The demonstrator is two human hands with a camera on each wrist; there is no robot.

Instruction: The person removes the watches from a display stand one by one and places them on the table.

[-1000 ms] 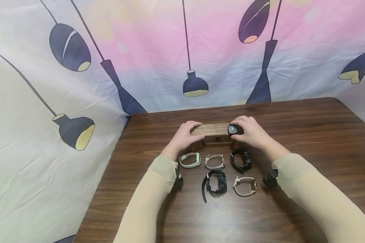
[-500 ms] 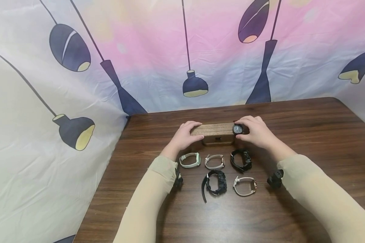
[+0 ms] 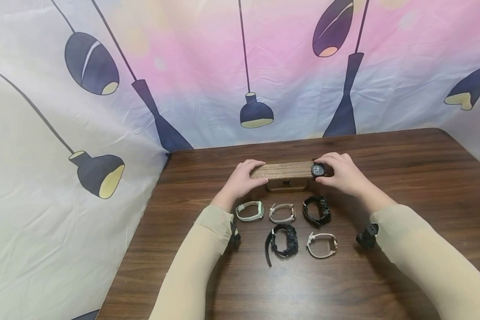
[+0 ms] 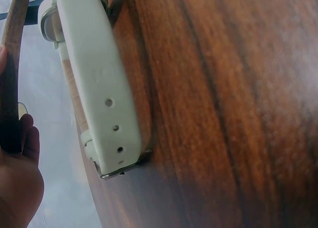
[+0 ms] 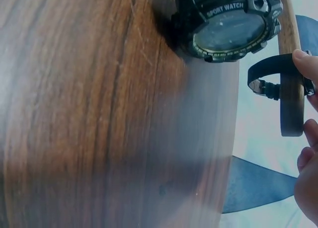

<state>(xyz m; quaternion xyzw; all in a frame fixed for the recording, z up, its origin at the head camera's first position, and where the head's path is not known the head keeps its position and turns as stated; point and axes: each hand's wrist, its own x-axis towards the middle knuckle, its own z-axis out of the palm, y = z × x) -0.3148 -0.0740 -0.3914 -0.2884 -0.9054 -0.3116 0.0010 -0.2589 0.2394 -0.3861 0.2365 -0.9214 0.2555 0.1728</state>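
Observation:
A wooden watch stand (image 3: 284,170) with a long top bar stands toward the back of the table. My left hand (image 3: 240,184) grips the bar's left end, thumb in front and fingers behind. At the other end my right hand (image 3: 341,175) pinches a black wristwatch (image 3: 318,170) with a dark, squarish dial. The right wrist view shows its black strap (image 5: 271,66) looped around the bar, with a short stretch of the bar's end (image 5: 292,121) beyond it. Part of the watch is hidden behind the fingers.
In front of the stand lie a mint-green watch (image 3: 261,210), a pale watch (image 3: 282,220), a black sport watch (image 3: 325,211), another black watch (image 3: 291,240) and a white-strapped watch (image 3: 322,256). A printed cloth (image 3: 208,80) hangs behind the wooden table (image 3: 404,178).
My right hand has slid the black wristwatch rightward along the bar to its right end. The left hand and the watches on the table have stayed where they were.

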